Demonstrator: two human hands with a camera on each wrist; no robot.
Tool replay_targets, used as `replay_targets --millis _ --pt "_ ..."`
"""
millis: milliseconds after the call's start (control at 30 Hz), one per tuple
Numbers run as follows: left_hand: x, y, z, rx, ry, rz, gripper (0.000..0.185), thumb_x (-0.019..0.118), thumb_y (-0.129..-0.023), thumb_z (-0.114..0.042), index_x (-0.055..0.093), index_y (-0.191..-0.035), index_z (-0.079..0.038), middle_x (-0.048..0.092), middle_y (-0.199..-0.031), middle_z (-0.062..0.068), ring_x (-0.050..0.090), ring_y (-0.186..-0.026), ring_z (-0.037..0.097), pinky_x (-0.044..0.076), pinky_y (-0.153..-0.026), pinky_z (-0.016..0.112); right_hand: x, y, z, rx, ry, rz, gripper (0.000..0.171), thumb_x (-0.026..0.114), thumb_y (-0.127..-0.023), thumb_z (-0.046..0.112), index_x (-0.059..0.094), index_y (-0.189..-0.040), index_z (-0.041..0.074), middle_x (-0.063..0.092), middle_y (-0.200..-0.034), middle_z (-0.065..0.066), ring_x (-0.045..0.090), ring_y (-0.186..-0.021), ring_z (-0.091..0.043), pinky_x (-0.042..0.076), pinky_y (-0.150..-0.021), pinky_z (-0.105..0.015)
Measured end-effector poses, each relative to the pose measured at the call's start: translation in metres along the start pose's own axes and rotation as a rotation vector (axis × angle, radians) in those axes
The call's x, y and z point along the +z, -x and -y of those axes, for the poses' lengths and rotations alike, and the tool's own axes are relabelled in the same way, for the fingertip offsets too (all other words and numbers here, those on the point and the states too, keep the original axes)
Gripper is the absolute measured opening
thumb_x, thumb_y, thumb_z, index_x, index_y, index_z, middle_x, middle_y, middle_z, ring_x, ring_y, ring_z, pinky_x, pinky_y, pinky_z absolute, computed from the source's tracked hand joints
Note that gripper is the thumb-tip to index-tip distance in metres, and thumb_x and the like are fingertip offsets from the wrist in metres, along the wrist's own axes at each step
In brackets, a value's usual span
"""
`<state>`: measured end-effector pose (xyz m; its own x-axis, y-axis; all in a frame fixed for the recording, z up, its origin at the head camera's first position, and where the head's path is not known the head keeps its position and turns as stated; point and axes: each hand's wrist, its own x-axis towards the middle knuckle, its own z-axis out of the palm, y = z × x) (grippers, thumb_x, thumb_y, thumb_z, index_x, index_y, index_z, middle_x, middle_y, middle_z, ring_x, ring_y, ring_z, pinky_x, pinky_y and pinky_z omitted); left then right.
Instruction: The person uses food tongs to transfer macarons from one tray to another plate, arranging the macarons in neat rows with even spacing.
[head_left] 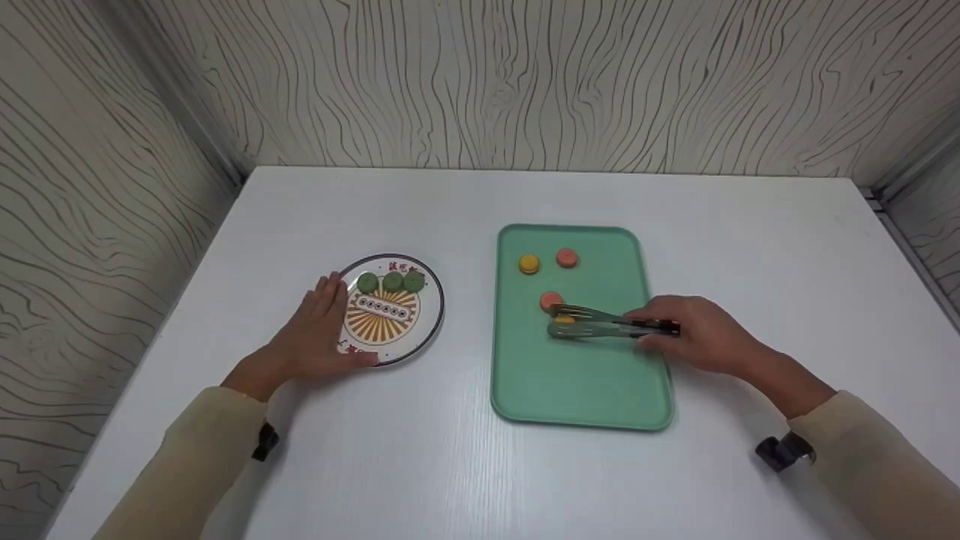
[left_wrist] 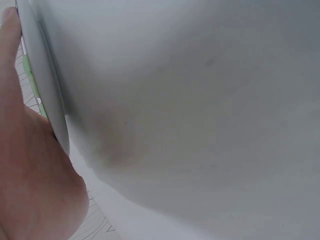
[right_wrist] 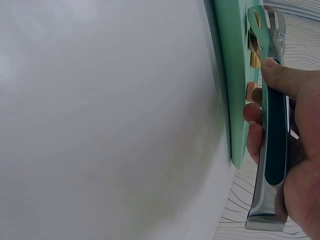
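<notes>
Left hand (head_left: pixel 319 337): flat on the table (head_left: pixel 465 480), fingers straight, resting against the left rim of the round patterned plate (head_left: pixel 431 307); holds nothing. The left wrist view shows a finger along the plate's edge.

Plate: just right of the left hand; three green macarons (head_left: pixel 391 282) in a row along its far side, beyond the fingertips.

Green tray (head_left: pixel 577 390): between the two hands, apart from the plate. At its far end, well beyond the right hand, a yellow macaron (head_left: pixel 529 263) and an orange macaron (head_left: pixel 567 257) lie side by side.

Tongs (head_left: pixel 600 324): gripped in the right hand (head_left: pixel 694 334), thumb and fingers curled round the handle; tips point left over the tray, around a second yellow macaron (head_left: pixel 565 320). Whether they touch it cannot be told. Another orange macaron (head_left: pixel 551 300) lies just beyond the tips.
</notes>
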<state>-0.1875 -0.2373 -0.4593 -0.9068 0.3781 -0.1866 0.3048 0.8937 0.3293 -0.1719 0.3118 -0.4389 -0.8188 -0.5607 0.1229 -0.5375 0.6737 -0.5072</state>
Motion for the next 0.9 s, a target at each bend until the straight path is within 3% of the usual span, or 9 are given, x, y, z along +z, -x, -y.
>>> replay_targets --millis 467,900 --pt "-0.001 0.001 -0.002 -0.010 0.010 0.005 0.129 0.066 -0.083 -0.073 0.004 -0.157 0.013 -0.003 -0.166 0.030 -0.006 -0.154 0.044 0.005 -0.124 0.057 -0.006 -0.005 0.007 0.034 0.003 0.013 0.032 0.080 -0.088 0.010 0.076 -0.119 0.016 0.069 -0.096 0.014 0.053 -0.075 -0.005 0.045 -0.065 -0.024" --pt "-0.003 0.003 -0.004 -0.021 0.008 0.017 0.128 0.064 -0.083 -0.073 0.004 -0.157 0.012 -0.004 -0.167 0.029 -0.007 -0.155 0.043 0.005 -0.124 0.057 -0.012 -0.015 0.013 -0.019 0.005 -0.009 0.031 0.080 -0.088 0.010 0.076 -0.119 0.014 0.068 -0.094 0.014 0.052 -0.073 -0.004 0.046 -0.064 -0.024"
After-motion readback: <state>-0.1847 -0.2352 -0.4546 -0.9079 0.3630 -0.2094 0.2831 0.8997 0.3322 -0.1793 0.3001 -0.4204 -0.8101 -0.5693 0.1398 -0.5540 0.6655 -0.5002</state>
